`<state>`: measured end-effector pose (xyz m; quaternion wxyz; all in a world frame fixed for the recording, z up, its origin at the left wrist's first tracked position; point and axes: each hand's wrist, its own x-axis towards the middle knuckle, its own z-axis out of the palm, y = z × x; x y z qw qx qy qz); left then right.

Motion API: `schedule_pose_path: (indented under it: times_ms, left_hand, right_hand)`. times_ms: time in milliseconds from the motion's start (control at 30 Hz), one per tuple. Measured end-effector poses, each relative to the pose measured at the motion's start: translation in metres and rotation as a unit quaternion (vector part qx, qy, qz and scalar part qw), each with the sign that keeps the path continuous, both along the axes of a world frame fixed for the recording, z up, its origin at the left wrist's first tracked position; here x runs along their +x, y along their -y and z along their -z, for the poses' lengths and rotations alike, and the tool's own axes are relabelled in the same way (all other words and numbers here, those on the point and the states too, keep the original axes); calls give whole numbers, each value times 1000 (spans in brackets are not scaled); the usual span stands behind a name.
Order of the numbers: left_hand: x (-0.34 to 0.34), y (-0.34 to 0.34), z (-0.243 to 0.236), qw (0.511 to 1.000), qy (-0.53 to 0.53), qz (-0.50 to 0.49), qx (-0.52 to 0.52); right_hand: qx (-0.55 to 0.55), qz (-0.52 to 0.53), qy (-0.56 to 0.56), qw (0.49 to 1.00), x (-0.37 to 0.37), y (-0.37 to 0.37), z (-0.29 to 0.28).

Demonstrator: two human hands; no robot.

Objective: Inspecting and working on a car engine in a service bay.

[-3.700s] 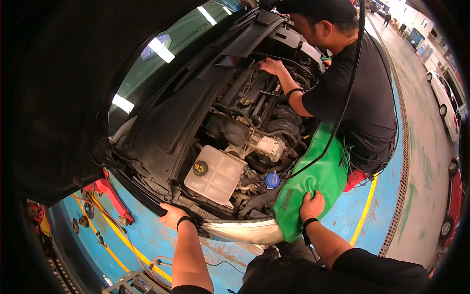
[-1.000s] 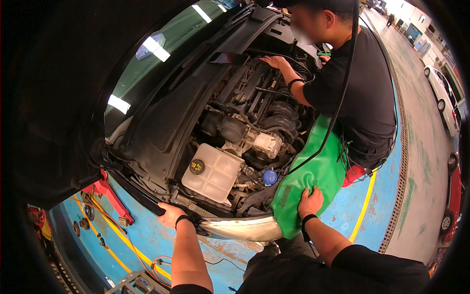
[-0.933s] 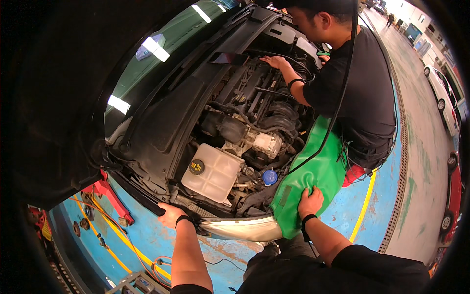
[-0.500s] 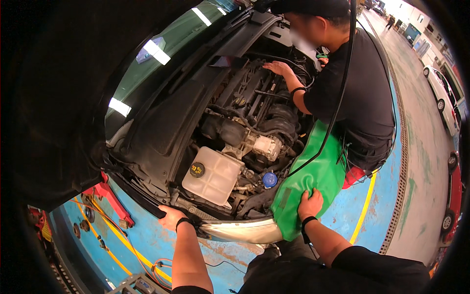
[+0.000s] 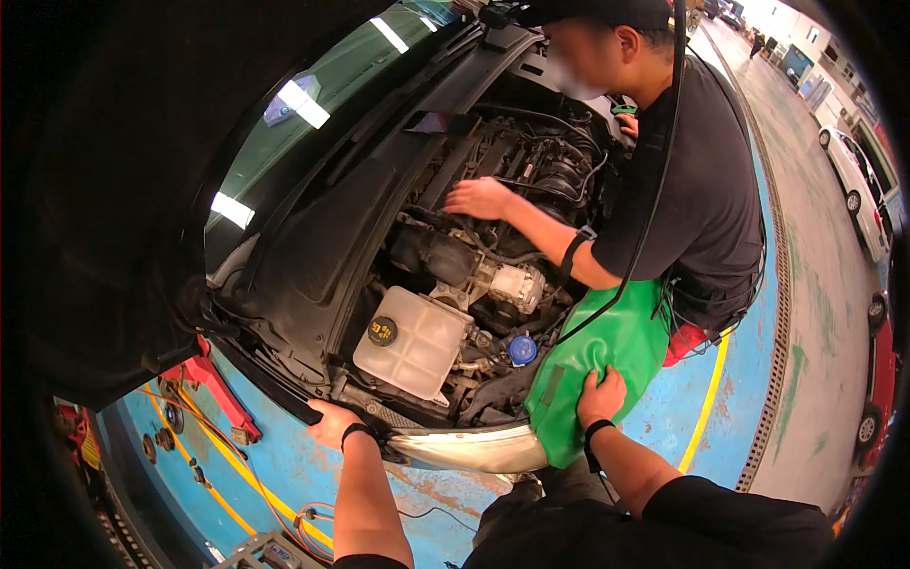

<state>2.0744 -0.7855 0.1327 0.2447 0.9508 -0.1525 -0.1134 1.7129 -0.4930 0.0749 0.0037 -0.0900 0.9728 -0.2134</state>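
My left hand [image 5: 334, 420] grips the car's front fender edge [image 5: 317, 408] at the lower left of the open engine bay [image 5: 502, 247]. My right hand [image 5: 599, 398] rests on a green fender cover [image 5: 626, 332], its fingers slightly bent and apart. Between my hands sit a translucent reservoir [image 5: 412, 351] with a black cap and a blue cap [image 5: 521, 350]. A co-worker in black leans over the bay from the right, one hand [image 5: 479, 198] above the engine's middle, the other [image 5: 627, 125] by a small green object at the far edge.
The raised dark hood [image 5: 123, 237] fills the left side. A black rod or cord [image 5: 645, 237] crosses by the co-worker. A dark flat device [image 5: 441, 122] lies near the windscreen. A red jack arm [image 5: 218, 389], hoses and round parts lie on the blue floor. Cars [image 5: 858, 190] stand at right.
The co-worker's nearer hand and forearm have moved down and leftward, from the back of the engine to its middle. My hands have stayed in place.
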Motion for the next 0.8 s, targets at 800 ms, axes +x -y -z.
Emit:
schedule_pose_path:
  times_ms: [800]
  left_hand:
    - [4, 3, 5, 1000, 0, -4, 7]
  right_hand:
    - [2, -1, -4, 1000, -1, 1, 2]
